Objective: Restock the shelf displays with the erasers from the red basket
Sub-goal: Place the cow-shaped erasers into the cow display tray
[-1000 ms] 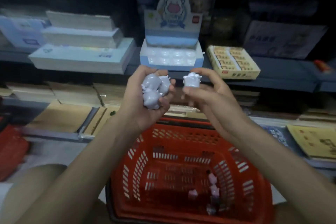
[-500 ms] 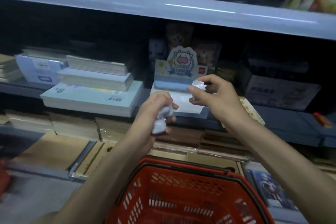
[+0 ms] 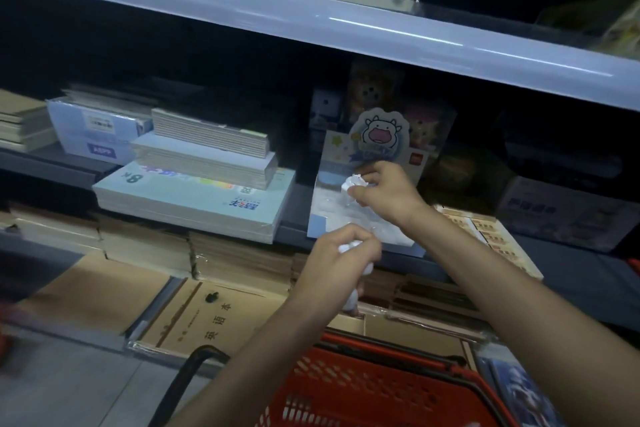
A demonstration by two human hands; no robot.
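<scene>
My right hand (image 3: 388,192) pinches one small white eraser (image 3: 350,183) over the back of the blue-and-white display tray (image 3: 327,215), which carries a cartoon cow header card (image 3: 379,135). My left hand (image 3: 334,265) is curled round a bunch of white erasers (image 3: 352,300) just in front of the tray's front edge; only bits of them show between the fingers. The red basket (image 3: 374,388) sits low in the frame beneath my forearms, its inside mostly out of view.
Stacks of paper pads and notebooks (image 3: 204,184) lie left of the tray on the same shelf. A yellow box of small items (image 3: 491,236) sits to its right. Brown exercise books (image 3: 214,315) fill the lower shelf. A pale shelf edge (image 3: 346,24) runs overhead.
My right hand has carried its eraser up and forward over the display tray. My left hand rose with its bunch toward the tray's front. The view tilted up, so the basket dropped low.
</scene>
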